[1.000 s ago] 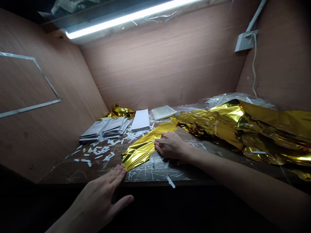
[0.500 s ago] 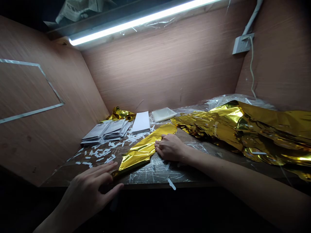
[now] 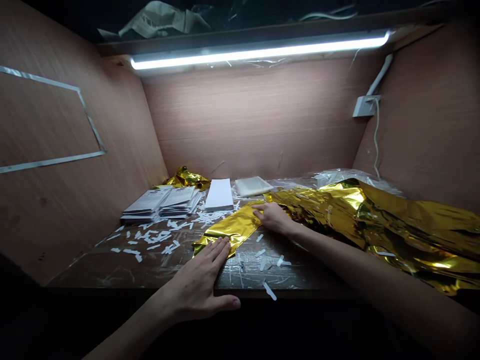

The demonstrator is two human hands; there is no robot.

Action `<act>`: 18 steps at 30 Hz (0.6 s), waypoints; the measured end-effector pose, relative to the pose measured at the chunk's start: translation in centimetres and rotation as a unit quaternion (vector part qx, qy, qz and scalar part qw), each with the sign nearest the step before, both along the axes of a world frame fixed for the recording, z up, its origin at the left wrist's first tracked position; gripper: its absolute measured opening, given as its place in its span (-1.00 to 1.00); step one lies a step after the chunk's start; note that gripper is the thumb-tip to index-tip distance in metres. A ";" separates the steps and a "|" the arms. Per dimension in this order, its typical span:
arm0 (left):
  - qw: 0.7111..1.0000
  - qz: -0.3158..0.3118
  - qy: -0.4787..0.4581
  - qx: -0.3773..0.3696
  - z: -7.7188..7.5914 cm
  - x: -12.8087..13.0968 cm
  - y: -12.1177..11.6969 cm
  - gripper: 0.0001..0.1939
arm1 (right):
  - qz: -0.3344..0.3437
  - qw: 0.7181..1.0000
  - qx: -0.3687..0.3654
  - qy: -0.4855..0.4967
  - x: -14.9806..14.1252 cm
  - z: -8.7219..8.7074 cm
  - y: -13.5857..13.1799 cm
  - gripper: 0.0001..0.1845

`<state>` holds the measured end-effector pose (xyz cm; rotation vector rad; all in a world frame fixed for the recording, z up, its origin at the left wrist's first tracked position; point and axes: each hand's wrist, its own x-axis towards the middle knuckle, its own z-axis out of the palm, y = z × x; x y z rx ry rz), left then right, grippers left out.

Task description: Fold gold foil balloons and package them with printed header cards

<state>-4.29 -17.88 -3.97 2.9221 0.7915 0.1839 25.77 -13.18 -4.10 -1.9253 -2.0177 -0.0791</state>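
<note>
A narrow strip of gold metallic foil (image 3: 228,229) lies flat on the tabletop. My left hand (image 3: 198,280) presses on its near end, palm down, with the fingers spread. My right hand (image 3: 273,218) rests on the far end, fingertips on the foil, close to where the strip meets a large crumpled sheet of gold foil (image 3: 390,225). That sheet spreads across the right of the table. Neither hand closes around anything.
Stacks of printed leaflets (image 3: 159,202), a white paper stack (image 3: 219,195), a flat clear plastic pack (image 3: 253,186) and crumpled gold foil (image 3: 185,177) stand at the back. White paper scraps (image 3: 150,235) litter the scratched dark table (image 3: 112,270), inside wooden walls.
My left hand has moved from the table's front edge onto the strip's near end. My right hand has slid farther along the strip, away from me. The view has levelled.
</note>
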 end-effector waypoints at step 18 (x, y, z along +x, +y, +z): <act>0.998 -0.032 -0.062 0.008 -1.7 -0.7 0.9 0.27 | -0.125 0.905 0.111 0.392 -0.9 -0.7 4.0 -0.60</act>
